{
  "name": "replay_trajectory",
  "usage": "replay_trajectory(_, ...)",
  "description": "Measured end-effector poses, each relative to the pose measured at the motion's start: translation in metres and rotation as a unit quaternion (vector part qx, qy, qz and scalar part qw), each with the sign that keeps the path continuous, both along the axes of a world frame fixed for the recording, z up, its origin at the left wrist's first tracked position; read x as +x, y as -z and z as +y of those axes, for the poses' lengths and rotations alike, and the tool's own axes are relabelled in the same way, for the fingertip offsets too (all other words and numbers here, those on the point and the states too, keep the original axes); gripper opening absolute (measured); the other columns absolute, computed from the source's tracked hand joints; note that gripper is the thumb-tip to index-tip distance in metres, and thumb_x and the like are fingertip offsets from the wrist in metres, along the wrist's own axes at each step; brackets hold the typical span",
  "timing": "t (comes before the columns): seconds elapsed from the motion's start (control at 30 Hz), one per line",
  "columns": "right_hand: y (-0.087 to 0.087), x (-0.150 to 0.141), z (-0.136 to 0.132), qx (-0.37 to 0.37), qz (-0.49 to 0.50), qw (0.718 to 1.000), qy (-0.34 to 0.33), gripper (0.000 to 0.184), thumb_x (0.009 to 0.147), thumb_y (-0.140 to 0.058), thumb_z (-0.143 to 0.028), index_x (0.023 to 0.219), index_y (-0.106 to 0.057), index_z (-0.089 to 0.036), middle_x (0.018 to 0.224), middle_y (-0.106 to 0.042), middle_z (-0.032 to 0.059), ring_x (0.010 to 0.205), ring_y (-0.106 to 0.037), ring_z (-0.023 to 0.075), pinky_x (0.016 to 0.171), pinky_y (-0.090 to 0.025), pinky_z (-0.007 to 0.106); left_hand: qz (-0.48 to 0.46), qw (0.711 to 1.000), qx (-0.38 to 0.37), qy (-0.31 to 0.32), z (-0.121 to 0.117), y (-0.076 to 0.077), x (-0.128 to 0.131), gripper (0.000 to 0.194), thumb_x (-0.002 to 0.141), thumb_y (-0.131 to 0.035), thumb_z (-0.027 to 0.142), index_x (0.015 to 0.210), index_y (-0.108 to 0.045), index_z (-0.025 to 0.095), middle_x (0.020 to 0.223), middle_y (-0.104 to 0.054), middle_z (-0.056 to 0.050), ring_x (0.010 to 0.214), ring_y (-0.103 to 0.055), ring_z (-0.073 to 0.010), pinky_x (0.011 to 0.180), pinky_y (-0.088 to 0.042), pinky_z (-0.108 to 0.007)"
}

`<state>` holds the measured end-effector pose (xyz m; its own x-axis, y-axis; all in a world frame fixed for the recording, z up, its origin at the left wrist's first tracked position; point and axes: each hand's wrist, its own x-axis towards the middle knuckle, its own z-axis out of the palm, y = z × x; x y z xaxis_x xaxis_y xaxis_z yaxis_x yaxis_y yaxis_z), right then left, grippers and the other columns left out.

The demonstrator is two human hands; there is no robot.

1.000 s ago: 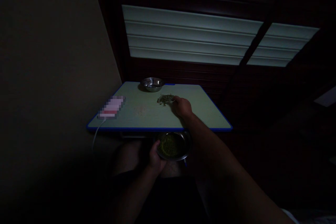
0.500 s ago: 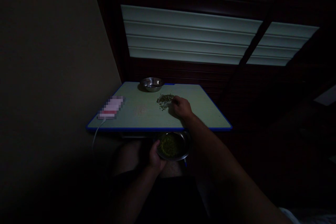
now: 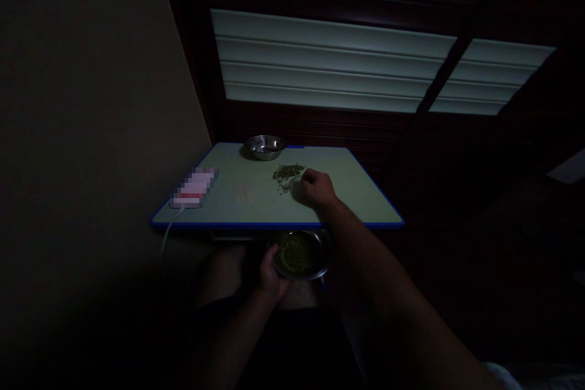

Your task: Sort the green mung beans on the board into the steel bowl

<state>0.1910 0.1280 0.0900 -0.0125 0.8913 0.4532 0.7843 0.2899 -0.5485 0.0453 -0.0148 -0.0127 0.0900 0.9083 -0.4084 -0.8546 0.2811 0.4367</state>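
Observation:
My left hand (image 3: 273, 274) grips the rim of a steel bowl (image 3: 325, 268) from its left side, with the thumb over the edge. Small green beans (image 3: 296, 253), like mung beans, lie in this bowl, which is held over my lap below the table's front edge. Over the table, my right hand (image 3: 317, 187) is curled with its fingers together, just right of a loose heap of beans (image 3: 287, 172). A pale, thin shape shows between its fingertips and the heap; what it is stays unclear in the dim light.
Toward the back of the blue-edged table (image 3: 356, 210) stands a second steel bowl (image 3: 265, 149). A small patch of pale bits (image 3: 245, 192) lies left of the heap. At the left edge rests a blurred-out phone (image 3: 195, 187) with a white cable (image 3: 167, 231) hanging down.
My right hand has shifted very slightly to the right, away from the heap of beans. The left hand and its bowl stay in place.

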Motion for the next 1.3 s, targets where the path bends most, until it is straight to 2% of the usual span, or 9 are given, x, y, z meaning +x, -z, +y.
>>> replay_trajectory(0.27,0.0028,0.0007,0.0022,0.002,0.012,0.999,-0.037,0.018,0.072,-0.047,-0.022,0.073,-0.065,-0.019,0.069,-0.065,0.0006,0.067,-0.055,0.0144,0.066,-0.041,0.024,-0.012,1.000,0.006,-0.005,0.0010,0.0011,0.0001,0.033,0.075,-0.060,0.029,0.102,-0.070,0.013,0.093,-0.075,-0.012,0.099,-0.067,-0.0298,0.092,-0.050,-0.045)
replay_trajectory(0.53,-0.0024,-0.0009,-0.0019,-0.003,-0.010,1.000,0.029,0.018,0.071,-0.049,-0.025,0.075,-0.065,-0.020,0.071,-0.066,0.0029,0.068,-0.056,0.0170,0.066,-0.041,0.027,-0.010,1.000,0.016,-0.008,0.0010,0.0018,0.0001,0.031,0.076,-0.060,0.029,0.098,-0.071,0.011,0.093,-0.075,-0.013,0.096,-0.068,-0.0279,0.091,-0.050,-0.041)
replay_trajectory(0.77,0.0003,-0.0003,-0.0003,0.005,0.003,1.000,-0.016,0.021,0.072,-0.047,-0.025,0.077,-0.067,-0.019,0.071,-0.066,0.0021,0.068,-0.056,0.0160,0.067,-0.041,0.027,-0.004,1.000,0.010,-0.015,0.0013,0.0016,0.0003,0.029,0.075,-0.061,0.028,0.096,-0.071,0.011,0.093,-0.075,-0.013,0.099,-0.067,-0.0296,0.092,-0.050,-0.043)
replay_trajectory(0.97,-0.0005,-0.0012,-0.0007,0.006,-0.009,1.000,0.021,0.019,0.071,-0.049,-0.024,0.076,-0.067,-0.018,0.071,-0.066,0.0028,0.067,-0.056,0.0157,0.066,-0.040,0.026,-0.008,1.000,0.001,-0.010,0.0015,0.0003,0.0005,0.026,0.076,-0.060,0.027,0.092,-0.072,0.010,0.088,-0.076,-0.012,0.091,-0.069,-0.0277,0.089,-0.051,-0.041)
replay_trajectory(1.3,0.0032,-0.0007,0.0019,0.018,0.014,0.999,-0.036,0.019,0.071,-0.048,-0.022,0.074,-0.066,-0.017,0.069,-0.065,0.0019,0.066,-0.055,0.0148,0.065,-0.040,0.025,0.000,1.000,-0.005,-0.005,0.0000,-0.0049,0.0008,0.026,0.077,-0.057,0.028,0.093,-0.072,0.012,0.090,-0.076,-0.011,0.086,-0.070,-0.0255,0.086,-0.053,-0.040)
